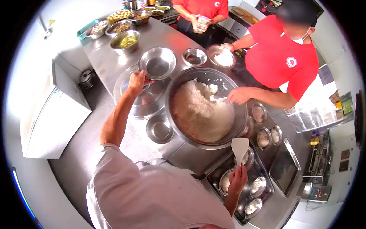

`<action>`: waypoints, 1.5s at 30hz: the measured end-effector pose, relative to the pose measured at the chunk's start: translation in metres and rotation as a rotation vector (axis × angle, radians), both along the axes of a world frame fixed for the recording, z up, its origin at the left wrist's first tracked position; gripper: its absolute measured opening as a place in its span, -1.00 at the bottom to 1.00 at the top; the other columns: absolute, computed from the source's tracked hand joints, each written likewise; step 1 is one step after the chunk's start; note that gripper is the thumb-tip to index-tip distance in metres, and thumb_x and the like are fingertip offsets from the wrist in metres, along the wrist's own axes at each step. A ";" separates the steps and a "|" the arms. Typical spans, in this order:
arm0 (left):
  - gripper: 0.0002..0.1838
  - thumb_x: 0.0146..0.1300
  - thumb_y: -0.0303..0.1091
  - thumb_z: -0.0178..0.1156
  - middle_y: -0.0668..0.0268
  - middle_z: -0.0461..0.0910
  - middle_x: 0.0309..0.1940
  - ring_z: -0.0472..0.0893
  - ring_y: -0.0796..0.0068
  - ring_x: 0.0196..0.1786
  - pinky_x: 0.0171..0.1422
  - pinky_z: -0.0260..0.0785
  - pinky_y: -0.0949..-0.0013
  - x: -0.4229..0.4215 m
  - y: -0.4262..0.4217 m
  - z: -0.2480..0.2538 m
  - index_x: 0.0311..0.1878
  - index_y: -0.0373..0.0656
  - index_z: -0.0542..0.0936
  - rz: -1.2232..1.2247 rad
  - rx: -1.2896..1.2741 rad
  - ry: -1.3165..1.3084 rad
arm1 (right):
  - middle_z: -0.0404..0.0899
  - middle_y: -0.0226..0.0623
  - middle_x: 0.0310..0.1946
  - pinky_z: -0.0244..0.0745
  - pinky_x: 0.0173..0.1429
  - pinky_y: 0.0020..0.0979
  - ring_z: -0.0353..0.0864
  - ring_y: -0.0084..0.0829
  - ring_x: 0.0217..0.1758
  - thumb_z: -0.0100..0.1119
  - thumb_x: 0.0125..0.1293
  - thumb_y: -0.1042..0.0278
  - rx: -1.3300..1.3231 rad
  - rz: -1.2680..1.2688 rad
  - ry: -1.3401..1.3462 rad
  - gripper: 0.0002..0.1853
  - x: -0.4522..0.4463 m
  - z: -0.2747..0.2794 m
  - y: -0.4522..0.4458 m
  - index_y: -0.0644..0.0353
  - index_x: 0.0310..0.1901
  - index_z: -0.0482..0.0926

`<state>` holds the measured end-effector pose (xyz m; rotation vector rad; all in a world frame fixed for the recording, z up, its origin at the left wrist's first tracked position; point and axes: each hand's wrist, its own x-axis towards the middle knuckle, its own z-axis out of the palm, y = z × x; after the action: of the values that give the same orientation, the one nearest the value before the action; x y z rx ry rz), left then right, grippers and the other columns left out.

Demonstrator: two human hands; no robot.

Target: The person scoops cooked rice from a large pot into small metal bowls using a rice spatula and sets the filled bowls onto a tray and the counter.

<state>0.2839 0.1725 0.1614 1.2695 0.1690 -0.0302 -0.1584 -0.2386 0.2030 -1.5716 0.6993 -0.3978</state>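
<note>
- White paddle point(239, 148) gripped by the handle in the right hand point(238, 177), fingers closed around it, blade pointing away from the body, close to the pot's near rim.
- Steel bowl point(157, 63) pinched at its near rim by the left hand point(139, 81), fingers shut on the metal; impossible to tell whether lifted or resting.
- Just beyond the worktop's near edge, a wide pot point(244, 114) of cooked rice point(204, 110), heaped toward the far left, lower and flatter toward the near right.
- Between pot and left edge, a large steel disc point(122, 84), partly behind the steel bowl.
- Nearer the near edge, just left of the pot, a small bowl point(159, 129).
- Toward the near right corner, a black tray point(237, 198) carrying four rice bowls point(257, 186), with a flat tray point(284, 168) to the right.
- At the far left corner, food bowls point(125, 41), some with green or brown contents.
- Across the pot, a co-worker point(284, 53) in red, one hand on a utensil point(219, 99) in the rice, the other on a bowl part-filled with white food.
</note>
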 end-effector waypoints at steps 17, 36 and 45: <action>-0.83 0.48 -0.47 0.07 0.15 0.62 -0.45 0.66 0.31 -0.47 -0.33 0.68 0.36 -0.034 0.075 -0.030 -0.27 -0.34 0.52 -0.094 -0.376 0.293 | 0.32 -0.60 -0.51 0.05 -0.61 -0.64 0.15 -0.80 -0.63 0.03 0.62 0.30 0.156 0.111 -0.011 -0.65 -0.022 -0.034 0.011 0.21 0.31 0.53; -0.82 0.56 -0.40 0.05 0.23 0.63 -0.38 0.72 0.42 -0.39 -0.38 0.59 0.35 -0.268 -0.103 0.075 -0.04 -0.37 0.52 -0.881 0.299 -0.024 | 0.25 -0.60 -0.60 0.07 -0.58 -0.58 0.15 -0.75 -0.65 0.09 0.61 0.18 0.420 -0.009 -0.263 -0.79 -0.010 0.008 0.053 0.08 -0.18 0.41; -0.76 0.51 -0.39 0.05 0.17 0.61 -0.52 0.71 0.41 -0.48 -0.42 0.53 0.31 -0.346 -0.145 0.028 -0.30 -0.35 0.44 -0.965 0.480 0.115 | 0.42 -0.54 -0.46 0.30 -0.46 -0.61 0.36 -0.70 -0.51 0.15 0.58 0.19 0.113 -0.177 0.056 -0.80 -0.054 -0.043 0.034 0.15 -0.11 0.51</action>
<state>-0.0618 0.0279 0.1889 1.7248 -0.3741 -0.9376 -0.2125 -0.2047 0.1599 -1.4233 0.8928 -0.4382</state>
